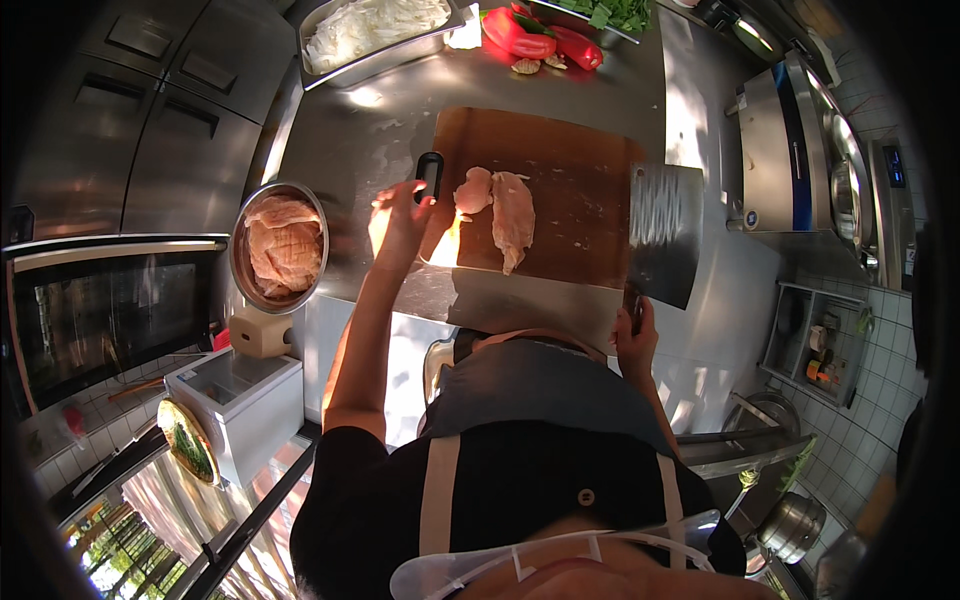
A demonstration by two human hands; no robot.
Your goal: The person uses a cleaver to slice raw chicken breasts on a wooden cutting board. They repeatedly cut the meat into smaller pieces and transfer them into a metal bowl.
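My right hand (637, 335) grips the handle of a cleaver (666, 232). Its broad blade points away from me and overlaps the right edge of a brown cutting board (577, 202). At the board's left side is my left hand (399, 217), fingers apart, with fingertips close to the board's black handle (429, 177); whether they touch it is unclear. Two pieces of raw meat, probably chicken, lie on the left half of the board: a small rounded piece (474, 190) and a longer flat piece (514, 220). To the left, a metal bowl (325, 247) holds more raw meat (283, 244), some of it scored.
The board lies on a stainless steel table (360, 135). Along its far side are a metal pan (390, 56) of white shreds (375, 30), red peppers (517, 37), ginger pieces (527, 67) and a tray of chopped greens (607, 11). Steel cabinets (135, 112) stand left.
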